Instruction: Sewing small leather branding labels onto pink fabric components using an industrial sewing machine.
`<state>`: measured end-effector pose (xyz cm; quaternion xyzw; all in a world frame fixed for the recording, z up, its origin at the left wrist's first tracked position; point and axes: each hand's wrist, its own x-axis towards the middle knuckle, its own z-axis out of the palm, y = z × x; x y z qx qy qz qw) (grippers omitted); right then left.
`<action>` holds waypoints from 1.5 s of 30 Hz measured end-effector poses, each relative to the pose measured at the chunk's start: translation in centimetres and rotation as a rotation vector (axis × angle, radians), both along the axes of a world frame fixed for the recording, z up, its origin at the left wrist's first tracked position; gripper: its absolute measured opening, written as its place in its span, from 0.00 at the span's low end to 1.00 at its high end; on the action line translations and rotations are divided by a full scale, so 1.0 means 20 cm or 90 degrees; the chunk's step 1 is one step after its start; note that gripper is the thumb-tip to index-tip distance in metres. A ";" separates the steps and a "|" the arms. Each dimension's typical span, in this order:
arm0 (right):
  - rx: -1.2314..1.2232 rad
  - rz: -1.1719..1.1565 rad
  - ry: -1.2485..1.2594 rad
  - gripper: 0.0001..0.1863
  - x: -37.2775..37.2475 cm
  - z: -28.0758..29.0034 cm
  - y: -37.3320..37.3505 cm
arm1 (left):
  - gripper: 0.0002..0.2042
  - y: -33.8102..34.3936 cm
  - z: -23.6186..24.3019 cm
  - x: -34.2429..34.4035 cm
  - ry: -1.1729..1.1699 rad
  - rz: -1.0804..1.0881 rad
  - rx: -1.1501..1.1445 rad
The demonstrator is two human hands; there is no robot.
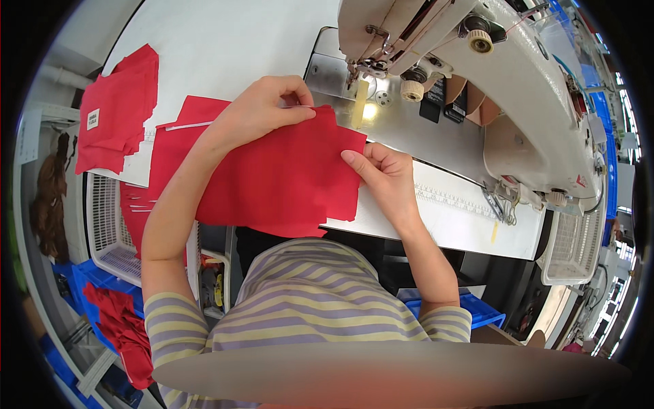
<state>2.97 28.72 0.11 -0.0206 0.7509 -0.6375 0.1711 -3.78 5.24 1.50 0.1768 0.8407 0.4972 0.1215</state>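
Red flat fabric panel: being held
Left hand: panel being pinched, one o'clock
Right hand: panel being pinched, three o'clock

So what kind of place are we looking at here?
Probably a garment sewing workshop: there's a large white sewing machine, stacked red fabric pieces, and a ruler strip along the table edge.

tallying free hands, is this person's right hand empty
No, the right hand holds the red fabric by its right edge.
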 end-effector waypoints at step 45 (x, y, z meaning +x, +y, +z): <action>-0.068 -0.105 0.114 0.10 0.08 0.00 -0.01 | 0.07 0.19 0.04 0.08 -0.105 -0.100 0.186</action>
